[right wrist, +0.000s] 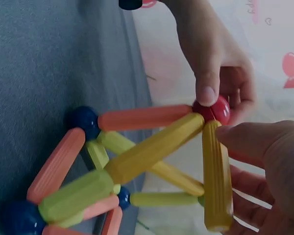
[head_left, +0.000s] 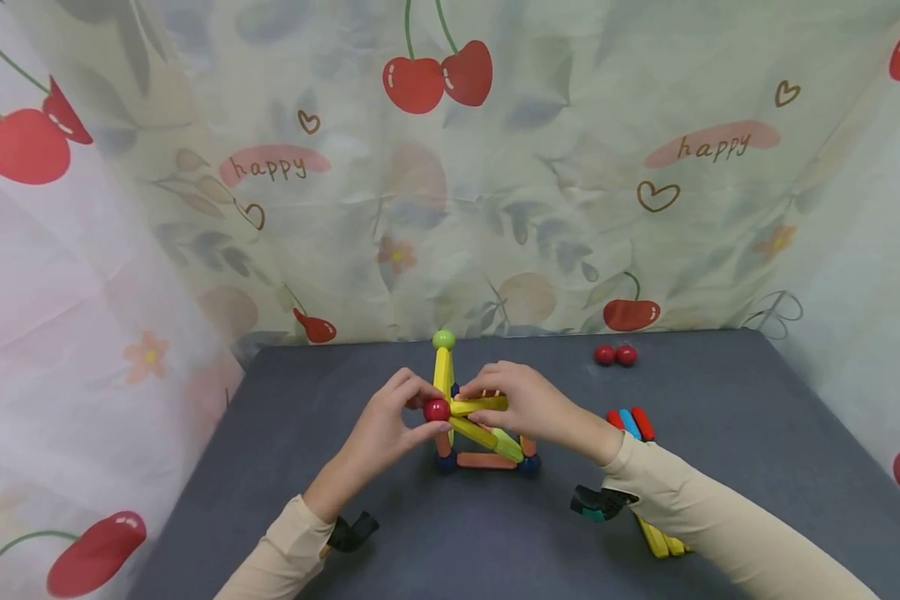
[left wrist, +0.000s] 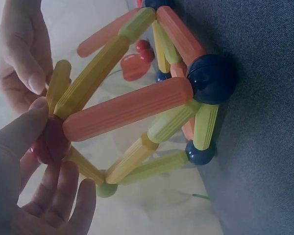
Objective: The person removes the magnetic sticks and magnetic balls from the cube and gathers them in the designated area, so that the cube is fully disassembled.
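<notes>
My left hand (head_left: pixel 382 421) pinches a red ball (head_left: pixel 437 410) at the near upper corner of a magnetic-stick frame. With thumb and fingers, my right hand (head_left: pixel 528 406) holds a yellow stick (right wrist: pixel 218 181), whose end meets that ball. An orange stick (left wrist: pixel 132 108) runs from the red ball down to a blue ball (left wrist: pixel 213 78). Another yellow stick (right wrist: pixel 157 149) slopes from the red ball to a light green stick (right wrist: pixel 76 196). At the far upper corner sits a green ball (head_left: pixel 443 339). Blue balls form the base corners, joined partly by an orange stick (head_left: pixel 487 461).
Two red balls (head_left: pixel 616 356) lie at the back right of the dark table (head_left: pixel 330 383). Red sticks (head_left: pixel 642 423) and a blue stick (head_left: pixel 630 423) lie beyond my right forearm, with several yellow sticks (head_left: pixel 656 537) on its near side. A patterned curtain (head_left: pixel 465 208) surrounds the table.
</notes>
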### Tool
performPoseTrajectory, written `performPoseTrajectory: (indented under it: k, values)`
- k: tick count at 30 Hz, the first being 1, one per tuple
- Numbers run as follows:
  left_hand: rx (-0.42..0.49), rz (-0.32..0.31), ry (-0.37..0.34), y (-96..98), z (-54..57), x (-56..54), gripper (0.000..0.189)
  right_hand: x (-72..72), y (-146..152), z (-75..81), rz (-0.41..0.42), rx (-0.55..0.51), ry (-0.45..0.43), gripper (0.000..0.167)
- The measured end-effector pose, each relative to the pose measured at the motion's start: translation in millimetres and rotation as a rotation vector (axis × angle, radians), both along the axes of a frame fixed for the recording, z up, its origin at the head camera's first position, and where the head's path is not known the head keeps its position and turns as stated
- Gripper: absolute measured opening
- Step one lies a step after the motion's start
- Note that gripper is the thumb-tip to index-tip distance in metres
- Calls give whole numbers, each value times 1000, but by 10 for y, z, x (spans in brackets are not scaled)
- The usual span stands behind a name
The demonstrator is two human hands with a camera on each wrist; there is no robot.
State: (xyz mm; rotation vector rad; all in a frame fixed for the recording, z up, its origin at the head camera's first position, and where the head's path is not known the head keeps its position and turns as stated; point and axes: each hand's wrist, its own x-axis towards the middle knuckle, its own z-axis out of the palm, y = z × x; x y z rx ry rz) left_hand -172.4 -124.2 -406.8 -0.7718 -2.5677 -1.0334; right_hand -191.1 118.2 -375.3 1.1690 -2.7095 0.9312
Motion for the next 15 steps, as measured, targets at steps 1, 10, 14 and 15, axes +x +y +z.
performPoseTrajectory:
  k: [1, 10, 14, 15]
  values:
    - [1, -2, -3, -1, -3, -2, 37, 6, -27, -2, -2, 8, 12, 29]
    - [7, -1, -19, -2, -11, -10, 37, 6, -123, -12, -21, 80, 49, 28]
    - [-7, 5, -33, -4, 6, -10, 37, 8, -132, 1, -16, 86, 44, 28]
    - [-10, 5, -36, -5, 9, -11, 37, 8, -134, 3, -13, 85, 44, 28]
